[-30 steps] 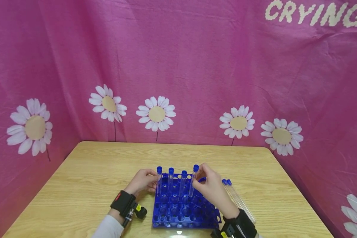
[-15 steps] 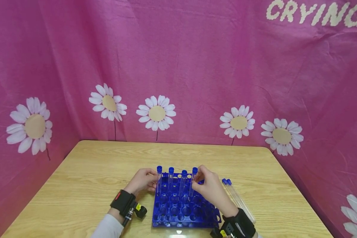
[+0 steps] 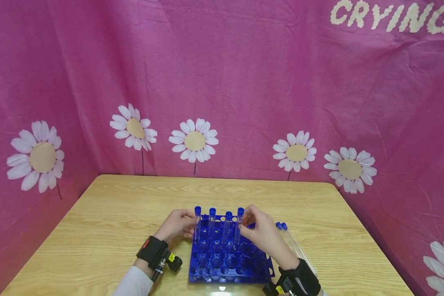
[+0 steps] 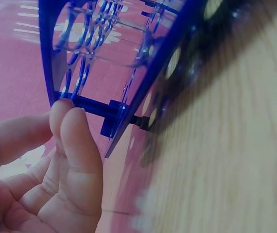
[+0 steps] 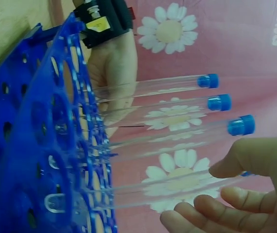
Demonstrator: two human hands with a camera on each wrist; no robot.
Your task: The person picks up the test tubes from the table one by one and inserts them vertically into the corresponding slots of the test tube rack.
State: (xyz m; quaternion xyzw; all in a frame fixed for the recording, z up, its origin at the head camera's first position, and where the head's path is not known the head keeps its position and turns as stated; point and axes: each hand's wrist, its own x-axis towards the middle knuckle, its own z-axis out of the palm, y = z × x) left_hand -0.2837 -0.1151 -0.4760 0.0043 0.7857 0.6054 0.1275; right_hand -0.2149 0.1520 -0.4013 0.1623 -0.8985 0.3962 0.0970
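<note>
A blue test tube rack stands on the table, with several clear, blue-capped test tubes upright in a row of its holes. My right hand pinches the rightmost test tube just below its cap, thumb on one side and fingers on the other. The lower end of that tube sits inside the rack, as the right wrist view shows. At the rack's far left corner, my left hand holds the frame; thumb and fingertips meet at a corner post. The leftmost test tube rises right beside these fingers.
Two more capped test tubes lie side by side on the wooden table, right of the rack and partly behind my right forearm. A pink curtain with daisies hangs behind the table and along both sides.
The right hand has lowered the rightmost test tube slightly and brought it more upright, its cap shifting a little left. My left hand and the rack stay where they were.
</note>
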